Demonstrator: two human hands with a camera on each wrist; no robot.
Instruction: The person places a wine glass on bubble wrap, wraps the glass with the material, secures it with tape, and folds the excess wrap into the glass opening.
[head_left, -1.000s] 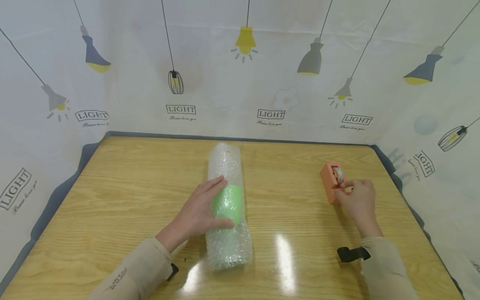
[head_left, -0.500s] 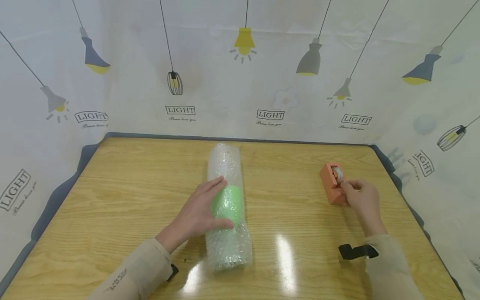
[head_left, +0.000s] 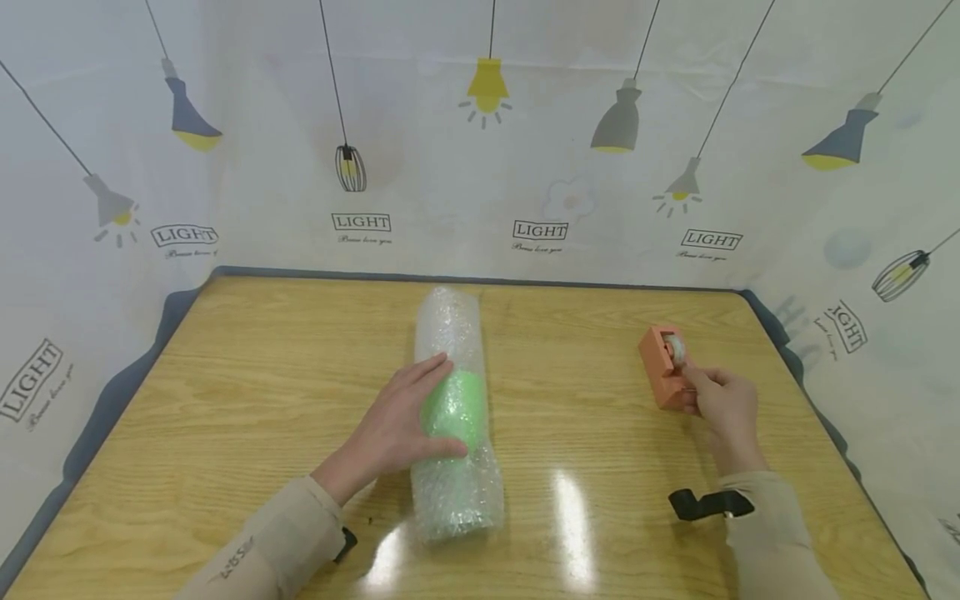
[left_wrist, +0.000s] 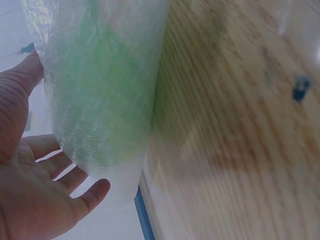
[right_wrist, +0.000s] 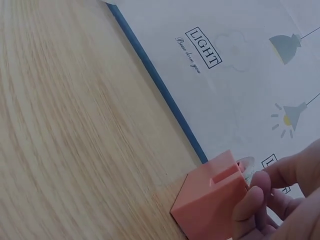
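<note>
A bubble-wrapped cylinder [head_left: 448, 329] lies lengthwise on the wooden table, with a green item [head_left: 463, 400] showing through the wrap. My left hand [head_left: 393, 425] rests on its left side, thumb and fingers spread and fairly straight. Over at the right stands an orange tape dispenser [head_left: 658, 367] with a clear tape roll [head_left: 678, 347] in it. Beside the roll, my right hand [head_left: 727, 408] pinches the tape between thumb and forefinger, its other fingers curled. In the right wrist view those fingers cover the tape's end next to the dispenser [right_wrist: 210, 207].
The wooden table [head_left: 285, 350] ends at a dark blue edge strip [head_left: 525, 282]. A pale curtain [head_left: 435, 167] printed with lamps stands behind and along both sides. A black strap [head_left: 708, 505] sticks out from the right cuff.
The right hand has drawn slightly right and nearer to me, its pinch shifting along the front of the dispenser. The left hand, wrapped cylinder and dispenser stay put.
</note>
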